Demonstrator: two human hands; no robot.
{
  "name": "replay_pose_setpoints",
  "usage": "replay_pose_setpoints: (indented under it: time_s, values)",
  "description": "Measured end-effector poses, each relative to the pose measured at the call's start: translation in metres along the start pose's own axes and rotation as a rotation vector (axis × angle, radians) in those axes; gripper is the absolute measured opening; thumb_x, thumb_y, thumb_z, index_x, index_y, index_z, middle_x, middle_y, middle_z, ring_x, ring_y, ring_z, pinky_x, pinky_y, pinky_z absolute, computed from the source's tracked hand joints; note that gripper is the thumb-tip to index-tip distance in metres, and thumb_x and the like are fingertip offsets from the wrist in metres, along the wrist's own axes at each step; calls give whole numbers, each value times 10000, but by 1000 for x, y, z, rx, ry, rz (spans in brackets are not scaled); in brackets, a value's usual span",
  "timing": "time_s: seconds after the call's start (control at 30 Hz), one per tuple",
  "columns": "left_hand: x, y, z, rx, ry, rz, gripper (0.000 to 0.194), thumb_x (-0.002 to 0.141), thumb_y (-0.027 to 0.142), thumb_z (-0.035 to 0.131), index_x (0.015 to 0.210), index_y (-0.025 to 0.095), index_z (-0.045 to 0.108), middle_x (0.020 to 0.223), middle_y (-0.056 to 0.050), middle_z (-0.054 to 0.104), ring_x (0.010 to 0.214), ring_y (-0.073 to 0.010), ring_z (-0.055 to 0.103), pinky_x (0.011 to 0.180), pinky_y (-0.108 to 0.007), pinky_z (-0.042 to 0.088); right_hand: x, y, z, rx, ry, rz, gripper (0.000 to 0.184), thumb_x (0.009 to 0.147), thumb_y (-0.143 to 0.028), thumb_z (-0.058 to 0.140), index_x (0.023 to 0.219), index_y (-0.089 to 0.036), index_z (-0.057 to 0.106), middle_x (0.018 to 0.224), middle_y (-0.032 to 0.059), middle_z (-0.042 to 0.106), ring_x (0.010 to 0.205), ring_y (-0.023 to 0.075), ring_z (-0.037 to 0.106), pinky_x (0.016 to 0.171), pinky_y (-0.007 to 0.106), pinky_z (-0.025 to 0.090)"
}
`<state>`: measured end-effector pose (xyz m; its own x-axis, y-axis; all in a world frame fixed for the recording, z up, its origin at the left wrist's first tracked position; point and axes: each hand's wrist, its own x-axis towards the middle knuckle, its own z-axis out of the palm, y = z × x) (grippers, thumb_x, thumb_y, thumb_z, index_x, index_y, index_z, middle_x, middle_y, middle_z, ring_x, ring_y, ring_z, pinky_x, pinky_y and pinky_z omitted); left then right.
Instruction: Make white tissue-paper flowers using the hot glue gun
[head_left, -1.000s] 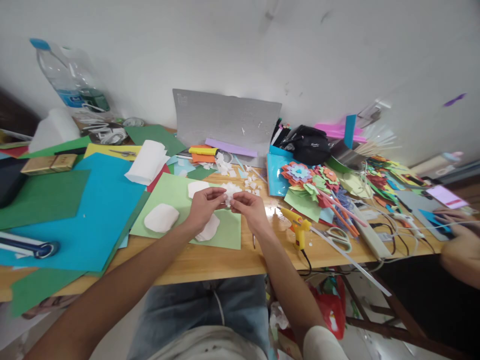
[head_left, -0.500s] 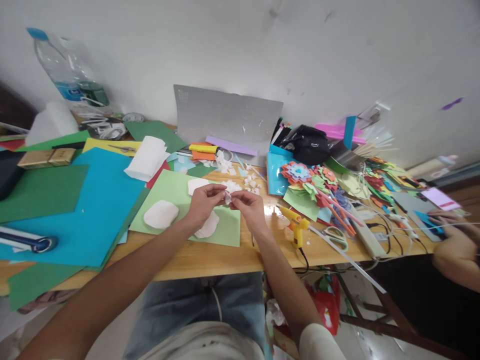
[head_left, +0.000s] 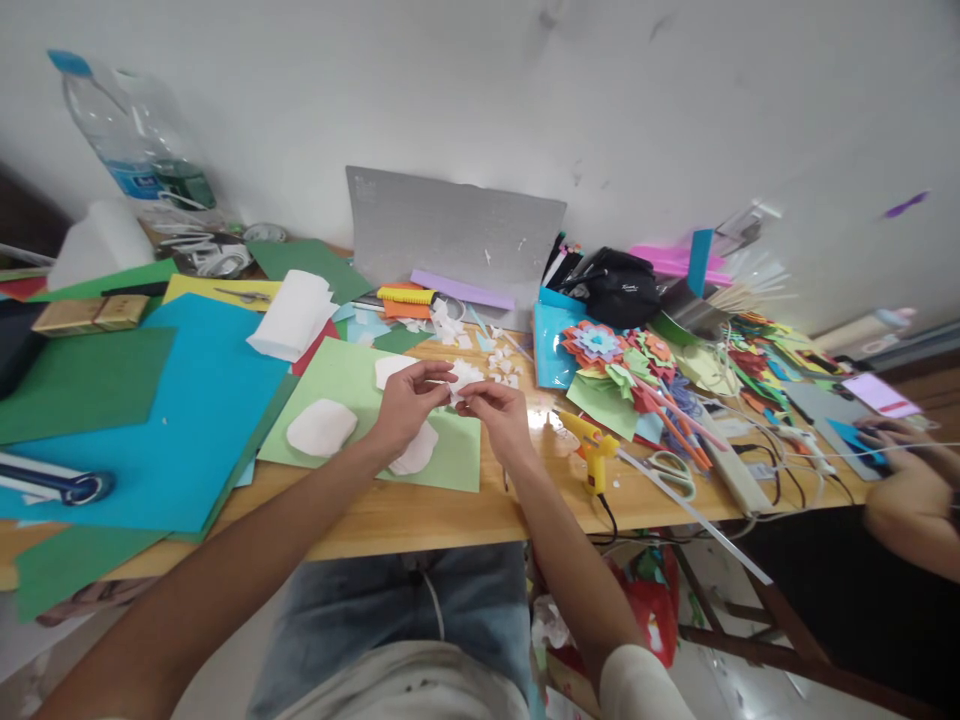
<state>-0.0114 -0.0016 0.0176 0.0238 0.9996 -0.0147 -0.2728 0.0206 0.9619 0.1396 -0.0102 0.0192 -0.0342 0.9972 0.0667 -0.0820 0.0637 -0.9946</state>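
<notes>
My left hand and my right hand meet above the light green paper, fingertips pinched on a small white paper piece with a ragged, frilled edge. Its lower part is hidden by the fingers. On the green sheet lie white rounded paper cutouts: one at the left, one under my left wrist, and another partly behind my left hand. White paper scraps are scattered just beyond my right hand.
A yellow glue gun and scissors lie to the right, near layered paper flowers. Blue card and a stapler-like tool are at the left. A grey board leans on the wall. Another person's hand is at far right.
My hands stay in nearly the same spot. The fingers have shifted slightly on the white paper piece, and more of its frilled edge shows between them.
</notes>
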Motion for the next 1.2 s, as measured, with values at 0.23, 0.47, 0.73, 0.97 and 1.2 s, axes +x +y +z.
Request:
replay_pose_setpoints:
  time_s: [0.23,0.47,0.73,0.97,1.2]
  values:
    - [-1,-2,1,-47,-30,9,393,692,336,752,1041,171,680,943,-55,692,847,-165,648,787,-321,543,0,-2,2,-126,33,-62,82,708,-270,665,729,-214,721,707,2,690,657,153,651,695,318,559]
    - [3,-11,-4,93,-30,80,399,687,280,750,1062,172,670,968,-62,675,817,-155,649,761,-299,534,-1,-5,-1,-33,-2,-27,179,746,-356,691,864,-221,677,773,-9,666,693,145,654,690,312,580]
    - [-1,-7,-1,200,-54,115,360,724,294,726,1053,167,658,1060,-91,675,820,-168,667,743,-302,545,3,1,-3,-154,-39,39,237,718,-409,734,762,-181,687,696,9,658,628,137,629,640,281,552]
    - [5,-13,-5,198,-81,93,281,697,369,765,885,163,728,1023,-95,696,871,-191,658,809,-317,524,1,4,-2,-177,-7,-43,206,762,-404,700,764,-200,671,710,5,655,634,140,640,643,279,543]
    - [3,-13,-2,100,-84,24,285,711,427,747,820,165,724,809,-46,693,781,-171,638,816,-326,528,-1,2,1,-191,18,-35,227,752,-419,700,755,-194,670,692,11,656,623,144,625,640,284,534]
